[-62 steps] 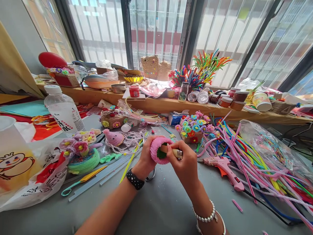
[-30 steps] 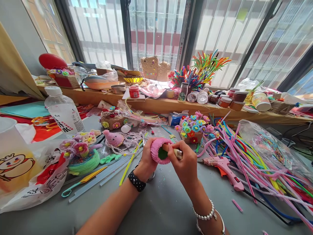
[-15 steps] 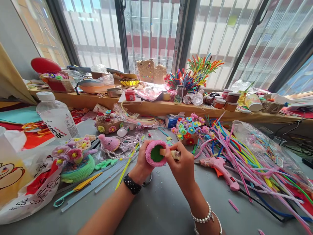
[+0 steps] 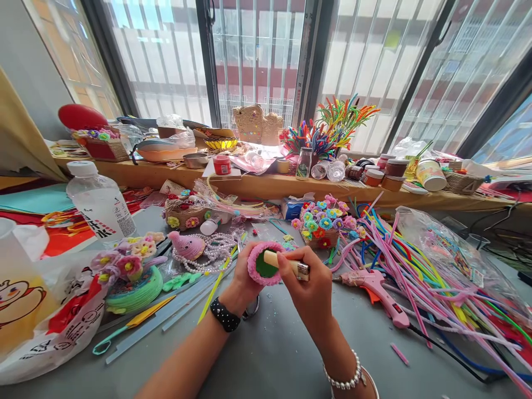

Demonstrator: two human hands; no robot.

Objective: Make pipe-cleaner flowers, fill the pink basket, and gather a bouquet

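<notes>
My left hand (image 4: 241, 277) is closed round the side of a small round pink fuzzy pot (image 4: 252, 265) with a green inside, its opening tilted toward me. In my right hand (image 4: 310, 282), a cream lighter (image 4: 272, 258) is pinched between thumb and fingers. Its metal end points right, and its plain end lies over the green inside. I cannot tell whether that end touches the green. Scissors (image 4: 251, 310) lie partly hidden beneath my left wrist. A pink glue gun (image 4: 380, 291) rests on the grey table right of my right hand.
Many pipe cleaners (image 4: 419, 277) cover the right side. Glue sticks (image 4: 153, 316), a green pot of fuzzy flowers (image 4: 137, 291), a water bottle (image 4: 100, 202) and a drink bag (image 4: 54, 332) stand or lie left. Behind are a flower basket (image 4: 320, 238), bead strings (image 4: 220, 249) and a crowded ledge (image 4: 257, 185).
The lighter's plain end has lifted from deeper inside the pink pot toward its opening, and more of the lighter shows. My left hand still holds the pot in about the same place.
</notes>
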